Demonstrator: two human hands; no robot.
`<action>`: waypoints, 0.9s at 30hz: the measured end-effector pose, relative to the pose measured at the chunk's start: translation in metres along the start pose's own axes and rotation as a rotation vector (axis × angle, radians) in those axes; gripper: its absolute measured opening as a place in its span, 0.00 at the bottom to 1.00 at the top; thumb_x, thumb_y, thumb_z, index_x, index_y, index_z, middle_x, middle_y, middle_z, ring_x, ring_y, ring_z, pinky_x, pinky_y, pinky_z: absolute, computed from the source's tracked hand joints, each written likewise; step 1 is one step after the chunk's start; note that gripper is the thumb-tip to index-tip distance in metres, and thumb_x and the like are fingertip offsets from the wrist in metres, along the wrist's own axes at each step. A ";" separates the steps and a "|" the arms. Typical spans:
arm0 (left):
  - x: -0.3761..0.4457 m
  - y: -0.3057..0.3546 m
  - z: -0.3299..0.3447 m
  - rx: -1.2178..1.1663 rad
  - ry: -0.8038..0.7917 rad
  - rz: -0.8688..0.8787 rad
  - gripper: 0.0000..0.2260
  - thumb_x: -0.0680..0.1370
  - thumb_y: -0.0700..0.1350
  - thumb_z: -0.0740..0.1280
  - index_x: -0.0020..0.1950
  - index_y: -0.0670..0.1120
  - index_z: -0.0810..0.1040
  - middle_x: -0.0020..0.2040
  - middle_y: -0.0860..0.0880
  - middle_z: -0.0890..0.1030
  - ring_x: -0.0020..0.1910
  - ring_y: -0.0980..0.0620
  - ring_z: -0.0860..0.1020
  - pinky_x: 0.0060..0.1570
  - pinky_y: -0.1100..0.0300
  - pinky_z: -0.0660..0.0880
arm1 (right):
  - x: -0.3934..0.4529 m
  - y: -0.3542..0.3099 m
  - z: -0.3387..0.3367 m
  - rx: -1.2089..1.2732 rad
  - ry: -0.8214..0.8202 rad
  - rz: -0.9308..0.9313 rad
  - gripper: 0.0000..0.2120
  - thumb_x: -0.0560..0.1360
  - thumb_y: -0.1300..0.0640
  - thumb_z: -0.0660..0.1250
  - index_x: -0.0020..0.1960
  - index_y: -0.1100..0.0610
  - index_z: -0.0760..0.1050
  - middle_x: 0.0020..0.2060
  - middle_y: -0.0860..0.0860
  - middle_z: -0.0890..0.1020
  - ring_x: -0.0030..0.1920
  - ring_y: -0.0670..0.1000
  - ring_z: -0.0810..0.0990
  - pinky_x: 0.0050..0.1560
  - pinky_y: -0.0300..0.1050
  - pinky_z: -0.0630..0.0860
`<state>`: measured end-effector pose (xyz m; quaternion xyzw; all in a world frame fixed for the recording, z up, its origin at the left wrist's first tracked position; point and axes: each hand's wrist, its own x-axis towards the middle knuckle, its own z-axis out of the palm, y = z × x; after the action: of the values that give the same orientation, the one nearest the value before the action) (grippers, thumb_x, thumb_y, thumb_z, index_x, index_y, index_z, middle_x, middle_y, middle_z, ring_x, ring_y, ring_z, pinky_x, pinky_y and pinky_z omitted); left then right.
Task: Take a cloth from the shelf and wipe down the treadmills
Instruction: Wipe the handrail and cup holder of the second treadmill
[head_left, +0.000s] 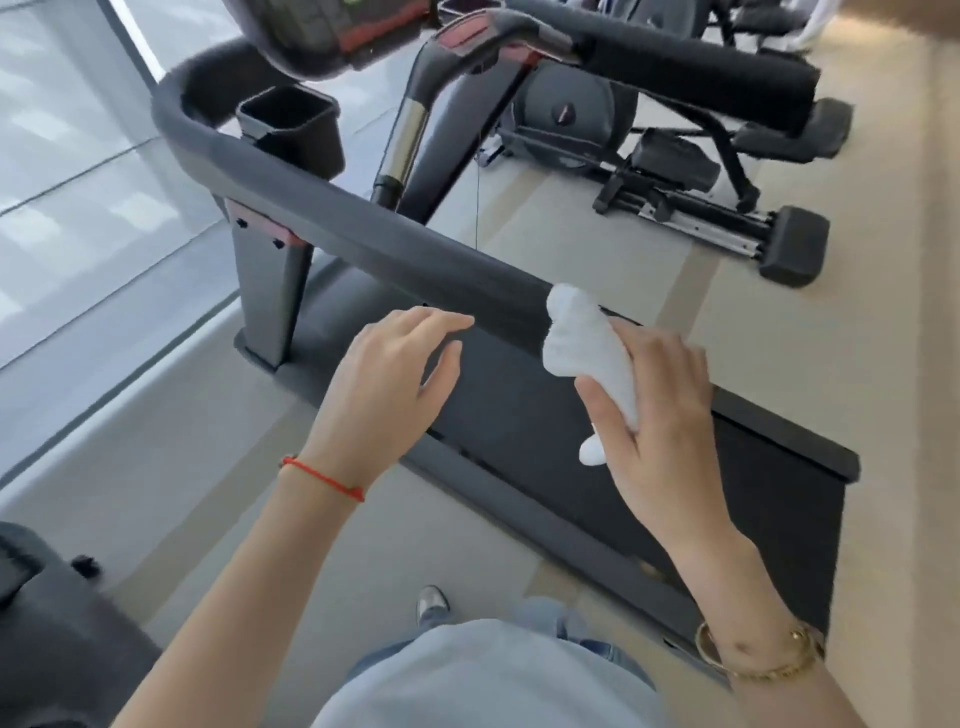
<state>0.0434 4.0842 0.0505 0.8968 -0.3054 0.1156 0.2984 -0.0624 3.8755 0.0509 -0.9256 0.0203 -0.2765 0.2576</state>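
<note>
My right hand (657, 410) grips a white cloth (589, 353), soft and crumpled, pressed on the near end of the treadmill's dark grey handrail (363, 228). My left hand (387, 379) is relaxed, fingers spread, just beside the rail.

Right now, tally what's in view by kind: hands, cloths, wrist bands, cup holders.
Hands: 2, left hand open by the handrail, right hand gripping the cloth
Cloths: 1, white cloth against the rail
Wrist bands: 2, red string, gold bracelet
Cup holders: 1, black cup holder
Total: 6
</note>
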 end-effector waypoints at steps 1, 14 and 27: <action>0.009 -0.003 0.000 -0.002 -0.018 0.029 0.11 0.82 0.41 0.63 0.63 0.46 0.80 0.57 0.52 0.82 0.55 0.51 0.79 0.57 0.51 0.76 | 0.004 0.002 0.000 -0.059 0.034 0.022 0.20 0.83 0.44 0.55 0.68 0.56 0.69 0.57 0.50 0.74 0.53 0.52 0.68 0.58 0.43 0.65; 0.098 -0.016 0.038 -0.020 -0.139 0.212 0.12 0.82 0.42 0.63 0.63 0.45 0.80 0.60 0.49 0.81 0.64 0.46 0.76 0.67 0.46 0.68 | 0.026 0.060 0.019 -0.509 -0.097 0.256 0.25 0.82 0.41 0.45 0.71 0.48 0.69 0.61 0.49 0.74 0.60 0.55 0.68 0.62 0.50 0.63; 0.112 -0.040 0.069 0.059 -0.122 0.217 0.10 0.82 0.42 0.63 0.61 0.47 0.80 0.58 0.50 0.82 0.60 0.46 0.77 0.69 0.51 0.63 | 0.062 0.053 0.035 -0.453 -0.232 0.234 0.26 0.80 0.37 0.47 0.70 0.45 0.71 0.54 0.46 0.81 0.51 0.53 0.79 0.54 0.50 0.71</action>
<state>0.1578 4.0142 0.0208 0.8722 -0.4149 0.1014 0.2386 0.0141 3.8346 0.0306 -0.9764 0.1590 -0.1255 0.0750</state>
